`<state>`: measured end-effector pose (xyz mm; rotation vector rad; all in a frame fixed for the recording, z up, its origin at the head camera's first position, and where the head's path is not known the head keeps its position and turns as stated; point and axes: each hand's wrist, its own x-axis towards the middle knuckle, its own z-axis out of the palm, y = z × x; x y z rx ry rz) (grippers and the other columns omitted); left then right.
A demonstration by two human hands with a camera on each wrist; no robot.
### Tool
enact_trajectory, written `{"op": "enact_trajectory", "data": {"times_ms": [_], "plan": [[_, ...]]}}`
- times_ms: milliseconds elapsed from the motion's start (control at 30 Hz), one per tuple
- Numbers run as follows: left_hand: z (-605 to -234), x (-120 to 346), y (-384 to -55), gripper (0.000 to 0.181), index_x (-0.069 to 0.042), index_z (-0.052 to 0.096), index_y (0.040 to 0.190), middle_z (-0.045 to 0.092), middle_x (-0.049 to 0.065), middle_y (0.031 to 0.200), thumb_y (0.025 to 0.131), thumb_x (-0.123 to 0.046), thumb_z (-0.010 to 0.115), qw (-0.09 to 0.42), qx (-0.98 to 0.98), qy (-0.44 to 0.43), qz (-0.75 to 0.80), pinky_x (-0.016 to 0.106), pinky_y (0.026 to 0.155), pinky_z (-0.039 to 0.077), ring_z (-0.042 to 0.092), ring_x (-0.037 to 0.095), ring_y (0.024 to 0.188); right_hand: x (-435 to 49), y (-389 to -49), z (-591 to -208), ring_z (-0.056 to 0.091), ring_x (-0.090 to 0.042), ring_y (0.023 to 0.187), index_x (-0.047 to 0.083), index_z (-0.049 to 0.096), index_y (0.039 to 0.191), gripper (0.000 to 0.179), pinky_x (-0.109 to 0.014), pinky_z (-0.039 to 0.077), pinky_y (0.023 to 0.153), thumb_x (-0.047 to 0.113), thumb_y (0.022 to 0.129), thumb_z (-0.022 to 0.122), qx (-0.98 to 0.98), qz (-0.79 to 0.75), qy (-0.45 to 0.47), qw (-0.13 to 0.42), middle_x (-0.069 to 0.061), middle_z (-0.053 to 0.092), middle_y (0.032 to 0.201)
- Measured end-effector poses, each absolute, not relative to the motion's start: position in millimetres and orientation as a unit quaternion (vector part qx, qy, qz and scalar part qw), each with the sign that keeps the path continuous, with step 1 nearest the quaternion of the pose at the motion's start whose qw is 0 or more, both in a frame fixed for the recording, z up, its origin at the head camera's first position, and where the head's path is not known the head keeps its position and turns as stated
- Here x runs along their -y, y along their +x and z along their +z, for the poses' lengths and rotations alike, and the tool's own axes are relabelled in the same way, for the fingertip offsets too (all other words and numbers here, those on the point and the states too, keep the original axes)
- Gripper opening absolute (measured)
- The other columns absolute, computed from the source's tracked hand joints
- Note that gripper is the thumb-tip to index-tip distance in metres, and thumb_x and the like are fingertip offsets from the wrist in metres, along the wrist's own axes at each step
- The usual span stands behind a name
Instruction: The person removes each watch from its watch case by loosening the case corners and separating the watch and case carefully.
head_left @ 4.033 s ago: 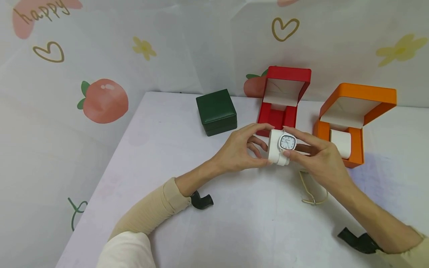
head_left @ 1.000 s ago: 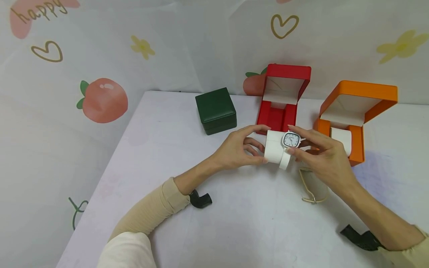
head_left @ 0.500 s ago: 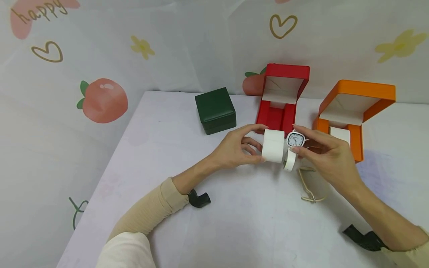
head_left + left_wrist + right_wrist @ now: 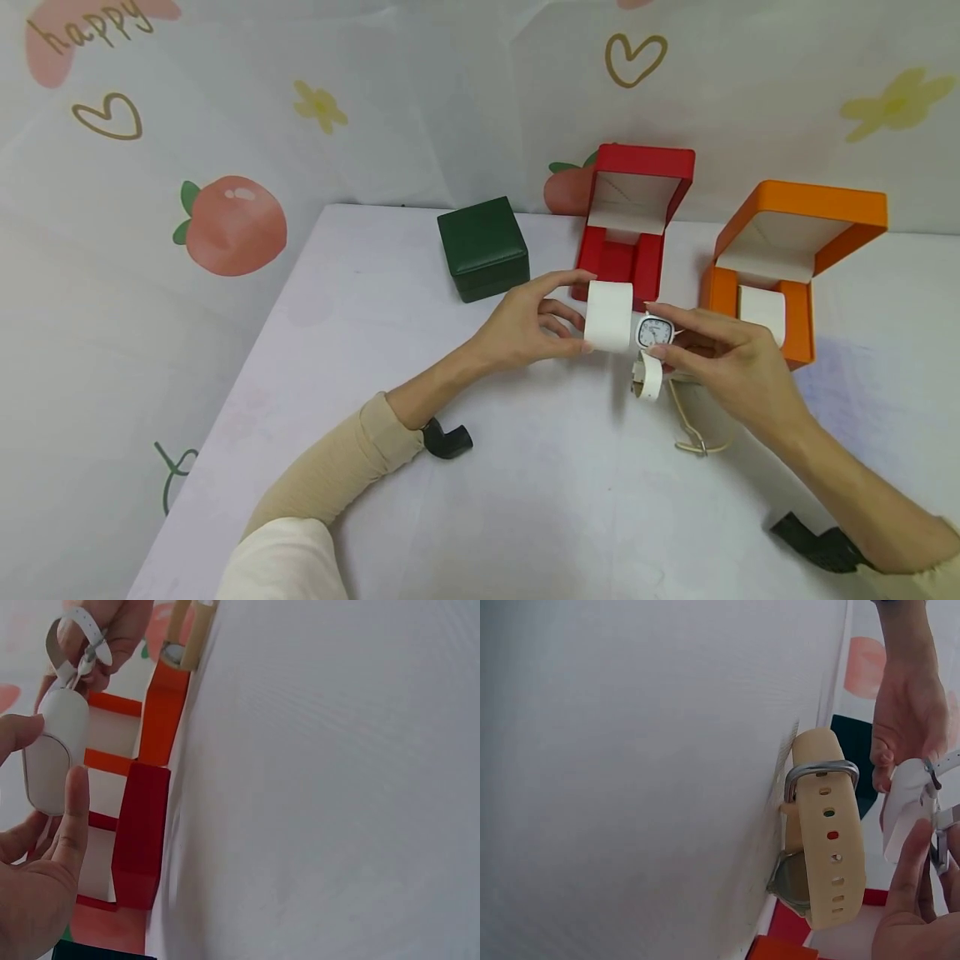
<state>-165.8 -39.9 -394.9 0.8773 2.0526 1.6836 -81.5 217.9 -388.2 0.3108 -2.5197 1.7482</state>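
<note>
Left hand [image 4: 517, 329] pinches white cushion [image 4: 609, 317] between thumb and fingertips, above worktop [image 4: 555, 500], in front of red box [image 4: 645, 162]. Right hand [image 4: 738, 358] pinches white watch [image 4: 655, 332] between thumb and fingers, just right of cushion, strap looped and hanging; touching cushion or not, cannot tell. Beige watch [image 4: 817, 847] on worktop below right hand. Along far edge, left to right: green box [image 4: 483, 250] closed, red box open, orange box [image 4: 799, 312] open with second cushion [image 4: 762, 312] inside.
</note>
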Motion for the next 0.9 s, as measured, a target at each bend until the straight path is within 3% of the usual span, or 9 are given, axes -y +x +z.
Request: {"op": "enact_trajectory", "data": {"times_ms": [200,467,900], "plan": [[-395,38,-171,0.073,-0.005,0.046,0.144,0.056,0.01,0.13,0.079,0.001,0.08,0.166,-0.726,0.308,0.592,0.031,0.08,0.059,0.07,0.023,0.093,-219,-82,-387,0.068,-0.011,0.075,0.007,0.065,0.131,0.052,-0.019,0.057,0.069,-0.004,0.082,0.077,0.83,0.544,0.12,0.026,0.012,0.069,0.11],[-395,35,-177,0.074,-0.008,0.046,0.144,0.051,0.004,0.138,0.079,-0.001,0.081,0.16,-0.74,0.289,0.586,0.029,0.081,0.058,0.069,0.02,0.094,-220,-79,-384,0.062,-0.008,0.074,0.014,0.07,0.126,0.045,-0.013,0.052,0.066,0.007,0.083,0.08,0.87,0.473,0.137,0.021,0.006,0.067,0.097],[-392,27,-187,0.074,-0.011,0.046,0.144,0.052,0.003,0.137,0.08,-0.004,0.082,0.156,-0.761,0.273,0.568,0.026,0.081,0.058,0.069,0.018,0.092,-225,-84,-382,0.066,-0.007,0.081,0.008,0.065,0.131,0.049,-0.013,0.053,0.071,-0.001,0.085,0.075,0.857,0.48,0.184,-0.034,-0.002,0.066,0.106]]}}
